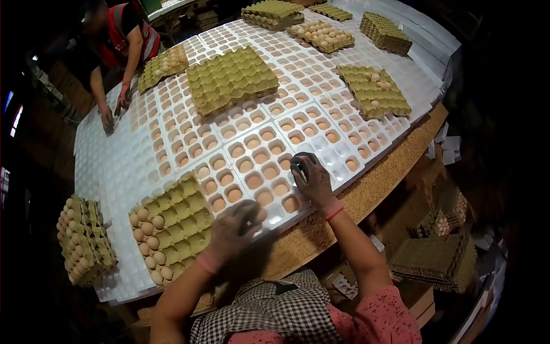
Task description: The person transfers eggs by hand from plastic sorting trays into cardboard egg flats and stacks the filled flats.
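Note:
My left hand [232, 229], in a glove with dark fingertips, is blurred by motion over the near edge of the white foam egg tray [274, 217]. An egg [261, 215] shows at its fingertips. Over the same foam sheet, my right hand [312, 179] has its gloved fingers curled down at a cell; whatever they hold is hidden. Eggs sit in many square cells around both hands. Left of my left hand lies a green pulp egg tray [182, 221], with several eggs [153, 243] along its left side and bare cups elsewhere.
A stack of pulp trays [232, 80] lies on the foam sheets. Another pulp tray [375, 92] holds a few eggs. Stacked egg-filled trays [83, 241] stand at the left edge. Across the table a person in a red vest [123, 40] handles the foam. Tray stacks [435, 258] stand below, right.

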A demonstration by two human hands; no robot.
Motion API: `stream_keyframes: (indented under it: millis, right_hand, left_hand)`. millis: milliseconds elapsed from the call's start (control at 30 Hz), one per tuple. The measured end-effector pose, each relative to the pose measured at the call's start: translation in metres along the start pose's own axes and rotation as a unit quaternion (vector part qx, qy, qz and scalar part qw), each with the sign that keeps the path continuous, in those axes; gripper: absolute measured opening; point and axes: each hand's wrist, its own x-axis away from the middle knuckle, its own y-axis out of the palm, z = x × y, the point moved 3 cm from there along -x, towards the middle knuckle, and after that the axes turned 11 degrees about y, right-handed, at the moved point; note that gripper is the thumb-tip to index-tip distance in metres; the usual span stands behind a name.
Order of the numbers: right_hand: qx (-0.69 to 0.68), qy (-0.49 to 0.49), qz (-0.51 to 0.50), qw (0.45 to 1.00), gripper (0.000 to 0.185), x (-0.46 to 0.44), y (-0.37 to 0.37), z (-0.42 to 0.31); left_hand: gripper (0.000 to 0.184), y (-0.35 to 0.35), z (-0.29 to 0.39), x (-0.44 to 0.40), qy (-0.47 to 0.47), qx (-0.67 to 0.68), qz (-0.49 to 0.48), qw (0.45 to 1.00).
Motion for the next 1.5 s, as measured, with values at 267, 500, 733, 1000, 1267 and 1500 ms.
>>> stream_keyframes:
  millis: [267,500,733,1000,1267,1500]
  right_hand:
    - [-0.001,-0.043,0.025,0.999,0.032,0.019,-0.029,0.017]
    - [-0.058,0.070,0.044,0.995,0.033,0.068,-0.056,0.079]
    - [0.175,-0.095,-0.086,0.976,0.059,0.061,-0.021,0.033]
    - [0.102,-0.161,-0.061,0.980,0.054,0.033,0.014,-0.020]
    - [0.128,-0.147,-0.132,0.972,0.039,0.037,0.079,0.025]
    - [-0.025,-0.271,-0.149,0.951,0.033,0.041,0.156,-0.196]
  left_hand:
    - [0.031,0.058,0.000,-0.108,0.002,0.150,0.098,0.984]
    - [0.051,0.182,-0.011,-0.188,0.164,-0.167,-0.100,0.967]
    - [0.048,0.105,-0.040,-0.172,0.116,0.025,0.154,0.981]
    - [0.044,-0.072,-0.069,0.010,-0.007,0.001,0.251,0.968]
    - [0.037,-0.163,-0.094,0.266,-0.159,0.115,0.464,0.864]
    - [0.034,-0.173,-0.122,0.385,-0.238,0.197,0.565,0.765]
